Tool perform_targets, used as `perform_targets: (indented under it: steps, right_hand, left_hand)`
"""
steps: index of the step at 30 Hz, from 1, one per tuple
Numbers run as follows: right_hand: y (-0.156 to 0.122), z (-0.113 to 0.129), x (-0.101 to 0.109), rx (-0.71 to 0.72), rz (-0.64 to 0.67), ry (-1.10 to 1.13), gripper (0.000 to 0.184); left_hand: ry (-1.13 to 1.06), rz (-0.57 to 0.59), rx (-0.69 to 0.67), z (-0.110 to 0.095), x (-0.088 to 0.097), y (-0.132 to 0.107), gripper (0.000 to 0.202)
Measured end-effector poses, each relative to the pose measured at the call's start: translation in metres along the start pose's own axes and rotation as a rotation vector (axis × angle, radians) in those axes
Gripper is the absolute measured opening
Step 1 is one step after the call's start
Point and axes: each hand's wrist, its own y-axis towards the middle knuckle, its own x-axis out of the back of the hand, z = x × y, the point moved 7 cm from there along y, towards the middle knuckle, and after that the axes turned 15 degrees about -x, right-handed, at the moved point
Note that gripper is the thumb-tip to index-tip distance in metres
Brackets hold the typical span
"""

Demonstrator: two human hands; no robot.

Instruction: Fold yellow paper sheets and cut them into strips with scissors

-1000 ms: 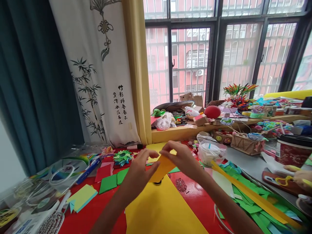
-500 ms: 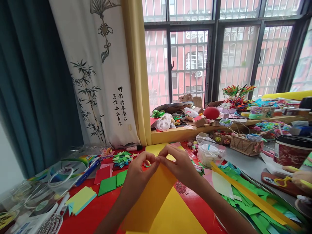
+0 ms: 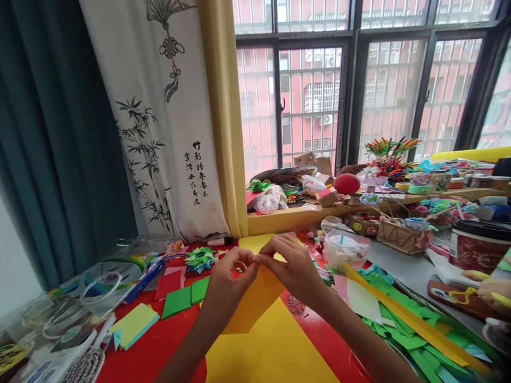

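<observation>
My left hand point(image 3: 228, 279) and my right hand point(image 3: 297, 270) meet over the table, thumbs and fingers pinched close together on the top edge of a yellow paper point(image 3: 253, 304). That paper hangs below my fingers, shaded to orange. Beneath it a brighter yellow sheet point(image 3: 267, 351) lies flat; I cannot tell whether the two are joined. Behind my hands more yellow paper point(image 3: 249, 243) shows. Left of my left hand are green paper squares point(image 3: 176, 303) and a folded green paper piece point(image 3: 200, 259).
The table top point(image 3: 147, 340) is red. To the left lie yellow and blue slips point(image 3: 136, 323), a blue pen point(image 3: 144, 282) and a hairbrush point(image 3: 85, 364). Rightward are green paper strips point(image 3: 419, 335), a plastic tub point(image 3: 343, 252) and another person's hand point(image 3: 497, 295).
The lower edge of the hanging yellow paper has risen toward my hands, so more of the flat yellow sheet shows. My hands have stayed almost in place, still pinched.
</observation>
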Motion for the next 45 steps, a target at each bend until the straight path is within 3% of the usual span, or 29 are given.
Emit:
perform_targets:
  steps: [11,27,34,41,43,45]
  right_hand:
    - [0.006,-0.012,0.013,-0.07,-0.079,-0.069,0.016]
    - [0.018,-0.042,0.039,-0.173,-0.181,-0.105,0.019]
    - [0.02,-0.092,0.092,-0.378,-0.45,0.015,0.021]
    - [0.005,-0.126,0.155,-0.498,-0.712,0.099,0.025]
    - [0.005,-0.13,0.158,-0.515,-0.686,0.164,0.025]
    - [0.009,-0.123,0.147,-0.496,-0.613,0.173,0.025]
  left_hand:
    - [0.059,0.095,-0.077,-0.007,-0.007,0.002,0.008]
    - [0.079,0.181,-0.075,-0.008,-0.014,0.002,0.008]
    - [0.035,0.266,-0.04,-0.003,-0.023,-0.003,0.007]
    - [0.086,0.37,0.037,0.005,-0.024,-0.007,0.006]
    - [0.164,0.315,0.009,0.002,-0.018,-0.004,0.007]
    - [0.255,0.212,-0.054,-0.003,-0.011,0.0,0.006]
